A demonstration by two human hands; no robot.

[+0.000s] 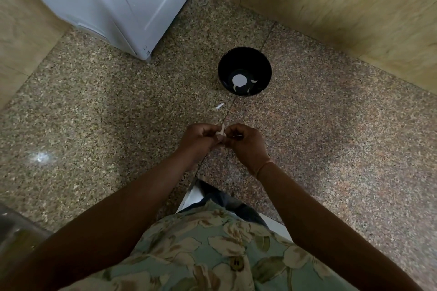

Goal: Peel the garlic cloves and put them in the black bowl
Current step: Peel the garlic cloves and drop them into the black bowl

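Two bare hands pinch one garlic clove (220, 133) above a speckled stone surface (94, 106), on the near side of a black bowl (236, 59).

Left of the bowl and beyond it stands a white appliance (113, 2). The left hand (201, 136), nearer the person than the bowl, has its fingers curled and its fingertips nipping the pale clove. A small white scrap of peel (218, 107) lies between the hands and the bowl. The right hand (243, 140), directly on the near side of the bowl, is curled too and grips the same clove from the other side. The bowl sits upright, holding a few pale curved pieces (254, 81).
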